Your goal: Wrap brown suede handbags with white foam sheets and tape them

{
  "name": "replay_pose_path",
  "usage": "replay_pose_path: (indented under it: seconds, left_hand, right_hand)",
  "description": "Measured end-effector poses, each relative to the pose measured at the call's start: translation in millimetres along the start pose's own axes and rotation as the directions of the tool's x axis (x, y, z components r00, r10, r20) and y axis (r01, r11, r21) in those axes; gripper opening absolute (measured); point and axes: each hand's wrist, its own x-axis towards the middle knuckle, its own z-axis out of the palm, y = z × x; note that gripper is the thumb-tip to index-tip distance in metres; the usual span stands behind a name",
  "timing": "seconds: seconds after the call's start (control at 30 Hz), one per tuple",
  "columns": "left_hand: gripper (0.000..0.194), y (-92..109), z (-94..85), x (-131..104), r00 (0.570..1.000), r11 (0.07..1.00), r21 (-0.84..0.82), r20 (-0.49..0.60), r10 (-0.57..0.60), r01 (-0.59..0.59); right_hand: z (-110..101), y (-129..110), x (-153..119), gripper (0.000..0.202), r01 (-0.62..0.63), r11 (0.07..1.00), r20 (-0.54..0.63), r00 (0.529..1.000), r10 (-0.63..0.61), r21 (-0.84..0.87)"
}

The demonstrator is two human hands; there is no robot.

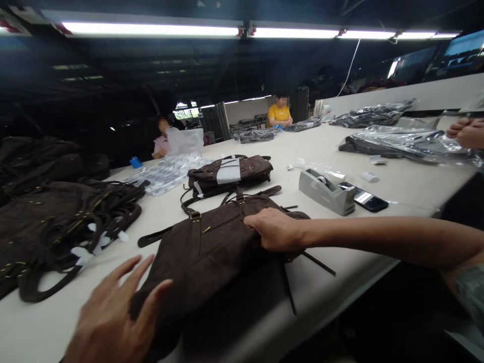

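A dark brown bag (pixel 212 247) with straps and brass buckles lies on the white table (pixel 283 151) in front of me, its near side by the table's edge. My left hand (pixel 117 307) is at the bag's lower left corner, fingers spread, thumb over the fabric. On the bag's right part, my right hand (pixel 276 229) is closed, its fingers curled against the brown fabric. Just behind lies a second brown bag (pixel 249 169) with a white paper band (pixel 229 170) round it.
Brown bags (pixel 45 217) are heaped at the left. A grey tape dispenser (pixel 327 191) and a phone (pixel 365 196) lie right of the bag. Plastic-wrapped bags (pixel 401 141) are farther back. Two people sit across; another person's hands (pixel 469 132) show at right.
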Motion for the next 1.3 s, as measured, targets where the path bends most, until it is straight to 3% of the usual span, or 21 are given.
replay_pose_path:
  seconds: [0.07,0.13,0.23,0.33,0.43,0.6,0.73,0.83,0.93,1.03,1.1,1.2,1.3]
  left_hand:
    - [0.068,17,6.8,4,0.992,1.000,-0.028,0.125,0.007,-0.003]
    - [0.064,32,14.3,5,0.970,0.998,-0.027,0.235,-0.056,0.064]
    - [0.056,49,23.7,-2,0.963,0.996,0.039,0.256,-0.083,0.076]
    - [0.045,57,31.4,-13,0.964,0.990,0.131,0.266,0.020,-0.057]
    - [0.037,51,36.3,-17,0.958,0.975,0.160,0.266,0.111,-0.157]
    - [0.022,21,29.4,4,0.931,0.950,-0.012,0.196,0.307,-0.311]
    - [0.020,28,20.2,19,0.889,0.889,0.069,0.115,0.443,-0.452]
    - [0.019,43,16.1,22,0.876,0.870,0.104,0.078,0.476,-0.482]
    - [0.023,43,12.4,24,0.849,0.846,0.075,0.075,0.524,-0.528]
    - [0.033,26,15.5,30,0.851,0.851,0.097,0.171,0.497,-0.517]
    - [0.036,8,25.5,32,0.851,0.861,0.134,0.290,0.439,-0.490]
    - [0.033,-16,46.2,24,0.815,0.889,0.094,0.451,0.364,-0.448]
    - [0.035,-29,58.0,9,0.827,0.907,0.047,0.432,0.360,-0.420]
  right_hand:
    - [-2,4,5,0.025,-0.035,0.999,-0.019,0.999,0.035,0.003]
    - [-3,8,10,0.027,-0.044,0.999,-0.033,0.999,0.044,0.008]
    - [-2,13,16,0.035,0.002,1.000,0.022,1.000,-0.002,0.016]
    - [0,15,22,0.046,0.081,0.994,0.113,0.990,-0.090,0.075]
    - [0,15,23,0.054,0.116,0.960,0.198,0.965,-0.169,0.253]
    - [2,15,12,0.060,0.033,0.890,0.213,0.966,-0.144,0.454]
    - [12,14,-5,0.051,-0.012,0.873,0.268,0.954,-0.136,0.487]
    - [17,11,-17,0.042,-0.022,0.916,0.239,0.968,-0.081,0.401]
    - [14,10,-17,0.030,0.150,0.975,0.070,0.984,-0.163,0.162]
    - [20,19,-2,0.010,0.326,0.930,-0.058,0.939,-0.340,-0.167]
    - [37,27,10,0.014,0.398,0.862,-0.079,0.894,-0.442,-0.313]
    - [68,36,18,0.021,0.457,0.820,-0.119,0.845,-0.521,-0.346]
    - [81,45,6,0.038,0.410,0.880,-0.201,0.866,-0.458,-0.238]
